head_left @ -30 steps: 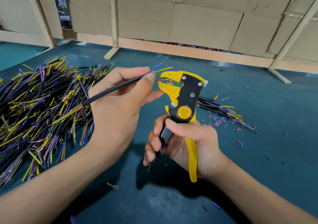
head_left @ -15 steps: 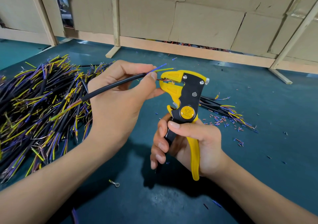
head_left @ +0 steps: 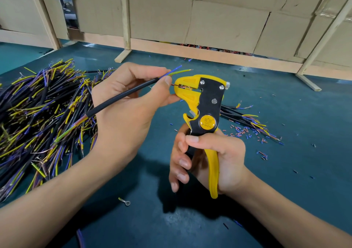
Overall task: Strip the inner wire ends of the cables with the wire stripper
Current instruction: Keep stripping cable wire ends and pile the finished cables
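Our left hand (head_left: 125,102) pinches the black sheathed cable (head_left: 122,99), one inner wire inside the yellow-and-black wire stripper (head_left: 202,102); our right hand (head_left: 213,156) grips its handles, and we judge a full squeeze comes next.

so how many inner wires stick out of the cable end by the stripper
3: a blue wire and a yellow-green wire fan upward past the left hand; a reddish wire sits in the wire stripper. More may be hidden.

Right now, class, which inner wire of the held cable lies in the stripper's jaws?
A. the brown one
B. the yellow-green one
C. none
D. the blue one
A: the brown wire runs from the left hand into the wire stripper; the blue wire and yellow-green wire stick up clear of it.
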`<state>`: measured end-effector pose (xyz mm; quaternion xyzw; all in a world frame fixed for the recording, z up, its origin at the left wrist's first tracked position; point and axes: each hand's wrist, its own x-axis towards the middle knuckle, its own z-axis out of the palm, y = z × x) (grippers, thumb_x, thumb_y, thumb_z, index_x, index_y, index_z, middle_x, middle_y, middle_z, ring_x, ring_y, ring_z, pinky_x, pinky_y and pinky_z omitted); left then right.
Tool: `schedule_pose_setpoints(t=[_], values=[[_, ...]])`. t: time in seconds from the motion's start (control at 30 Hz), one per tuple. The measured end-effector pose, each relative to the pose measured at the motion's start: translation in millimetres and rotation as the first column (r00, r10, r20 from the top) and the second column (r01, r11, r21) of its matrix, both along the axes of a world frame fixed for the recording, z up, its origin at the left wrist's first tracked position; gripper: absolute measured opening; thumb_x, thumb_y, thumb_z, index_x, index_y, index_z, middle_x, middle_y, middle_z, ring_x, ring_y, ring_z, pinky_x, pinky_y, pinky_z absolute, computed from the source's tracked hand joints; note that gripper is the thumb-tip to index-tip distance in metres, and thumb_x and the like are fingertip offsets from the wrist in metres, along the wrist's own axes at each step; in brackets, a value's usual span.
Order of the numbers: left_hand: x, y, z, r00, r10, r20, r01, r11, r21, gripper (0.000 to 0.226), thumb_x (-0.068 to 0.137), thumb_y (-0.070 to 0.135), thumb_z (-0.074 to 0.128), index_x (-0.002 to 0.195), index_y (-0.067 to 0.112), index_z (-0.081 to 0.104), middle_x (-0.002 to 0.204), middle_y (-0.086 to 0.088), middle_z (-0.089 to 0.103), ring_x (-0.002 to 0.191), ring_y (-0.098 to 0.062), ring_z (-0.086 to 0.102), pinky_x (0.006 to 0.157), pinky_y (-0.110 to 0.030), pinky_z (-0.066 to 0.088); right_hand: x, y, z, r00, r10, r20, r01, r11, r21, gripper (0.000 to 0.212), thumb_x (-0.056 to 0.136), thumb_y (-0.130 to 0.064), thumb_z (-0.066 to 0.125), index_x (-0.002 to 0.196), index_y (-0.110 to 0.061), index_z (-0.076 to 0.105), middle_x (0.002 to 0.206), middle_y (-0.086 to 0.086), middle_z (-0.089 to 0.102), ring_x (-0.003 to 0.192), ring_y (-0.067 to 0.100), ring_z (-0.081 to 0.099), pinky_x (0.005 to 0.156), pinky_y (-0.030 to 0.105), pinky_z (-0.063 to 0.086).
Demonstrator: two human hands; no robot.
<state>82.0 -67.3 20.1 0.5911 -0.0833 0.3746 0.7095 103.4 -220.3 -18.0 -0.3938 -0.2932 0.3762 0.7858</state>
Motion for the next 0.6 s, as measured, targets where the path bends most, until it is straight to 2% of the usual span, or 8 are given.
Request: schedule_pose_setpoints(t=[0.17,0.3,0.43,0.53,0.6], values=[[-0.1,0.2,-1.2,0.999,-0.031,-0.029,0.029,0.998,-0.059,0.008,0.087,0.003,0.073,0.086,0.010,0.072,0.081,-0.004,0.075,0.080,-0.021,0.075,0.072,-0.039,0.063,-0.9,-2.0,1.8,1.000,-0.011,-0.022,0.011,1.000,-0.016,0.024,0.072,-0.020,0.070,0.074,-0.004,0.052,0.058,0.009,0.045,0.046,0.022,0.049,0.055,0.038,0.053],[3.5,-1.0,-3.7,0.993,-0.082,-0.082,0.071,0.989,-0.127,0.008,0.088,-0.003,0.070,0.087,0.005,0.069,0.080,-0.008,0.075,0.082,-0.023,0.075,0.072,-0.037,0.062,-0.7,-1.0,0.3,0.995,-0.097,-0.021,0.097,0.995,-0.038,0.018,0.068,-0.021,0.062,0.067,-0.007,0.050,0.051,0.008,0.041,0.036,0.018,0.043,0.043,0.029,0.050],[7.6,-0.8,-4.8,0.982,-0.135,-0.135,0.103,0.970,-0.218,0.005,0.086,0.001,0.072,0.088,0.005,0.069,0.086,-0.022,0.069,0.088,-0.028,0.073,0.074,-0.038,0.062,0.7,-1.2,0.0,0.991,-0.131,-0.028,0.129,0.990,-0.055,0.021,0.064,-0.023,0.065,0.064,-0.008,0.050,0.049,0.008,0.040,0.035,0.017,0.042,0.042,0.029,0.050],[9.0,-0.5,-4.2,0.966,-0.207,-0.155,0.158,0.947,-0.279,0.006,0.086,0.006,0.067,0.090,0.003,0.068,0.083,-0.017,0.068,0.088,-0.025,0.072,0.074,-0.038,0.061,1.4,-2.4,0.7,0.995,-0.101,-0.028,0.100,0.994,-0.035,0.024,0.063,-0.024,0.069,0.065,-0.007,0.051,0.050,0.008,0.041,0.035,0.018,0.043,0.042,0.030,0.050],[9.2,-3.0,-3.7,0.941,-0.288,-0.175,0.204,0.901,-0.384,0.007,0.091,0.003,0.061,0.090,0.000,0.067,0.081,-0.015,0.068,0.083,-0.024,0.070,0.071,-0.033,0.061,2.3,-3.5,1.6,0.996,-0.088,-0.016,0.088,0.996,-0.026,0.025,0.063,-0.024,0.069,0.066,-0.007,0.051,0.050,0.008,0.041,0.035,0.017,0.043,0.042,0.030,0.050]])
